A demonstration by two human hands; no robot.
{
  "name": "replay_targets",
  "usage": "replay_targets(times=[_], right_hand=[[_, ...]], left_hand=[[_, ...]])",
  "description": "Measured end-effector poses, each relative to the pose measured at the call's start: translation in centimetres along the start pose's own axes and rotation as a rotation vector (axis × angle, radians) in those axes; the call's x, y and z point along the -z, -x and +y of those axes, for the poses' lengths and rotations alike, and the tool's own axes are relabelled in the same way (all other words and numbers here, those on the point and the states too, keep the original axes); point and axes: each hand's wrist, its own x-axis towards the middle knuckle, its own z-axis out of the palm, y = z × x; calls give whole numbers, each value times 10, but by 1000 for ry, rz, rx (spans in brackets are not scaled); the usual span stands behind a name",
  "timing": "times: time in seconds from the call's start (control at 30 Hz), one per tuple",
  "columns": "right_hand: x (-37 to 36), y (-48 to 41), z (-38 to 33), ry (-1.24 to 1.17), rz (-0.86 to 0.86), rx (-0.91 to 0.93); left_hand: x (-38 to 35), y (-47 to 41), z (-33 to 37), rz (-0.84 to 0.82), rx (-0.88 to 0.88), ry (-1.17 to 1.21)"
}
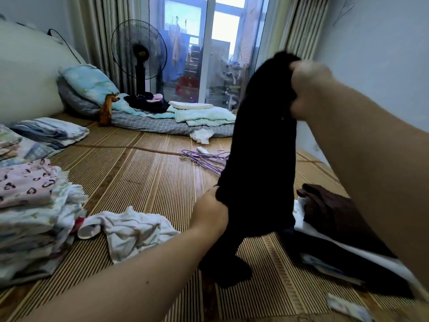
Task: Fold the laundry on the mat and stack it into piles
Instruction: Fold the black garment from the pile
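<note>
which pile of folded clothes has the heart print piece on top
The tall stack at the left edge: a pink heart-print piece lies on top. The right pile is topped by a brown garment.

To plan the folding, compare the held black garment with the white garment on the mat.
The black garment hangs stretched, gripped by the right hand at its top and the left hand lower down; the white garment lies untouched on the mat. The black garment is dark and drawn long; the white garment is pale and crumpled. Neither is folded.
</note>
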Motion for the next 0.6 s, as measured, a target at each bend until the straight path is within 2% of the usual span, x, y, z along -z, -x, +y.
replay_targets(times=[0.07, 0.13, 0.2, 0.27, 0.3, 0.37, 0.4, 0.43, 0.5, 0.6], right_hand=[[20, 3, 33, 456, 8, 19], [46, 5, 67, 844, -59, -101], [62, 15, 90, 1181, -208, -249], [66, 35, 102, 1413, -404, -259], [64, 45, 106, 1396, -518, -230], [54, 67, 113, 1170, -744, -236], [48, 75, 117, 1070, -799, -194], [42, 75, 121, 1029, -769, -84], [31, 73, 124, 988, -601, 119], [22, 69, 103, 807, -487, 114]], left_hand=[[11, -12, 10, 24, 9, -67], [22, -23, 23, 48, -44, -121], [34, -35, 36, 29, -98, -216], [46, -40, 51, -57, -104, -315], [51, -40, 59, -104, -110, -354], [57, -41, 75, -145, -170, -419], [58, -41, 82, -148, -213, -443], [60, -39, 89, -145, -255, -426], [63, -37, 96, -133, -272, -169], [72, -32, 86, -276, -227, 362]])
